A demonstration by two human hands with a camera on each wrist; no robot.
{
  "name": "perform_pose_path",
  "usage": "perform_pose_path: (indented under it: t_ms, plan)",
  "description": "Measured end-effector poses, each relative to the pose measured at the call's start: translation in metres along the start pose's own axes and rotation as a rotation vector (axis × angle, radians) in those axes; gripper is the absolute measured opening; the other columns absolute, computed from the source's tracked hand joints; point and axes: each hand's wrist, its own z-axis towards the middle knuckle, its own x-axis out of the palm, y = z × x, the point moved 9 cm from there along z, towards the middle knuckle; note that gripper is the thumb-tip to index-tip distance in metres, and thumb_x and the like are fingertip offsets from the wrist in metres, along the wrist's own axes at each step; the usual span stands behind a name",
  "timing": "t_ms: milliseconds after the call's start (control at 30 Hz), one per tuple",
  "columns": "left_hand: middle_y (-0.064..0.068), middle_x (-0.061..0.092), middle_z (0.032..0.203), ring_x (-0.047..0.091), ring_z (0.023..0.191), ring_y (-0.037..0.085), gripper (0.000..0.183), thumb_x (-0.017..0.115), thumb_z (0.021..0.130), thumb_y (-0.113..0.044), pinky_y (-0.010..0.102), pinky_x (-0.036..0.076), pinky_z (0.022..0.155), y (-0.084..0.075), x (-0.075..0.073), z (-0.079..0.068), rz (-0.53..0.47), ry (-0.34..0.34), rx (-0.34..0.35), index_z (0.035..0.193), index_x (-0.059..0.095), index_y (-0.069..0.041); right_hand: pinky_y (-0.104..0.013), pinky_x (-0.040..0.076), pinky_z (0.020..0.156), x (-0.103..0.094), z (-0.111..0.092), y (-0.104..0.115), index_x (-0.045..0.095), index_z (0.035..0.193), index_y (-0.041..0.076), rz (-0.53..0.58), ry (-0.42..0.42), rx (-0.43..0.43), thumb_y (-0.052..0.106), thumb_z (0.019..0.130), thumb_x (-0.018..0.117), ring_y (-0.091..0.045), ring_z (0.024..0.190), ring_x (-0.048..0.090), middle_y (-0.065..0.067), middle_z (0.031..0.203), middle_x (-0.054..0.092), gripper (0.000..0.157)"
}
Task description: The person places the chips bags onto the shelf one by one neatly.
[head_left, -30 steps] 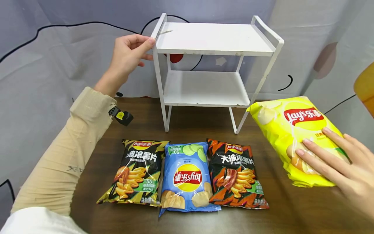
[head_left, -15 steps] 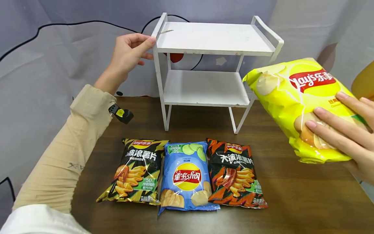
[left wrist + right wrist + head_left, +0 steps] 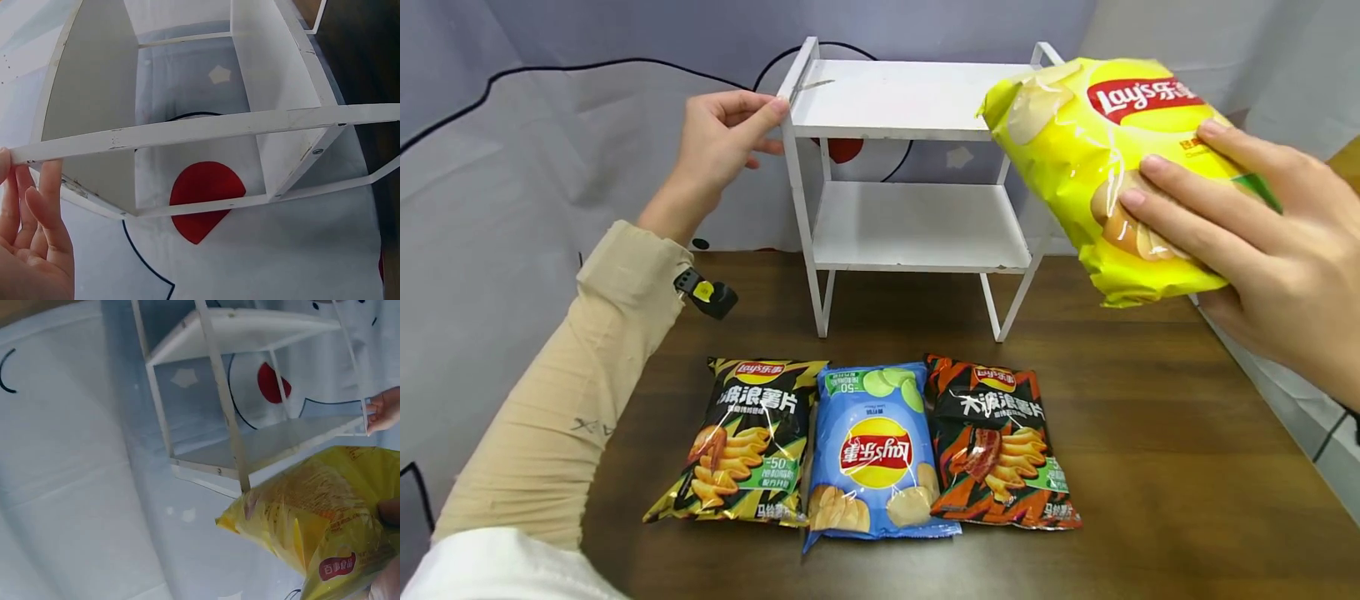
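Note:
My left hand [image 3: 718, 137] pinches the upper left corner of a white two-tier shelf [image 3: 917, 218]. In the left wrist view its thumb and fingers lie on opposite sides of the frame bar [image 3: 187, 132]. A yellow bag of potato chips [image 3: 1075, 158] is in my right hand [image 3: 1285, 225], fingers across its front and the thumb on its back. The bag is tilted, in the air at the shelf's right side, covering part of the top tier in the head view. On the table lie a black-and-gold chip bag [image 3: 741, 442], a blue one [image 3: 874, 454] and a black-and-red one [image 3: 1000, 450].
The shelf stands at the back of a brown wooden table [image 3: 1157, 450]. A pale printed cloth [image 3: 550, 158] hangs behind, with a black cable [image 3: 572, 67] running along it. The table's right edge slants off beneath my right hand.
My right hand has lifted the yellow chip bag up and brought it back toward the shelf's top right. The left hand keeps its pinch on the frame; the three lying bags stay put.

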Motion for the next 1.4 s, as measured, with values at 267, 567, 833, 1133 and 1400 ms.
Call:
perform_pose_path:
  t_ms: [267, 567, 833, 1133, 1400]
  plan:
    - [-0.011, 0.071, 0.079, 0.068, 0.058, 0.006, 0.007, 0.074, 0.085, -0.022, 0.018, 0.039, 0.044, 0.004, 0.001, 0.003, -0.019, 0.003, -0.028, 0.089, 0.075, -0.016, -0.04, 0.036, 0.115, 0.027, -0.005, -0.075, 0.067, 0.122, 0.029, -0.072, 0.033, 0.003, 0.014, 0.078, 0.051, -0.029, 0.134, 0.048, 0.006, 0.13, 0.063, 0.05]
    - [-0.01, 0.07, 0.079, 0.068, 0.057, 0.006, 0.004, 0.074, 0.085, -0.021, 0.018, 0.039, 0.044, 0.005, 0.002, 0.003, -0.033, 0.008, -0.029, 0.087, 0.075, -0.017, -0.043, 0.044, 0.107, 0.024, 0.063, -0.01, 0.063, 0.127, 0.023, -0.051, -0.019, -0.022, -0.003, 0.078, 0.04, -0.028, 0.129, 0.053, 0.003, 0.128, 0.063, 0.06]
    - [-0.01, 0.071, 0.078, 0.067, 0.056, 0.005, 0.003, 0.073, 0.086, -0.019, 0.017, 0.038, 0.043, 0.003, 0.003, 0.004, -0.044, 0.012, -0.013, 0.086, 0.075, -0.017, -0.043, 0.044, 0.106, 0.044, 0.085, -0.017, 0.064, 0.126, 0.024, -0.064, -0.053, -0.044, -0.003, 0.086, 0.04, -0.03, 0.125, 0.054, 0.004, 0.127, 0.064, 0.055]
    - [-0.01, 0.071, 0.077, 0.068, 0.056, 0.005, 0.003, 0.073, 0.086, -0.019, 0.016, 0.036, 0.041, 0.003, 0.004, 0.006, -0.046, 0.012, -0.001, 0.084, 0.075, -0.017, -0.054, 0.047, 0.09, 0.069, 0.112, -0.016, 0.061, 0.13, 0.022, -0.062, -0.022, -0.048, -0.004, 0.09, 0.037, -0.034, 0.121, 0.054, -0.002, 0.127, 0.064, 0.053]
    - [-0.009, 0.071, 0.076, 0.068, 0.054, 0.007, 0.005, 0.072, 0.086, -0.016, 0.016, 0.028, 0.038, 0.0, 0.005, 0.008, -0.08, 0.019, 0.021, 0.082, 0.075, -0.016, -0.054, 0.046, 0.08, 0.099, 0.133, -0.019, 0.056, 0.134, 0.018, -0.09, 0.087, -0.007, 0.004, 0.096, 0.044, -0.038, 0.103, 0.058, -0.008, 0.127, 0.064, 0.043]
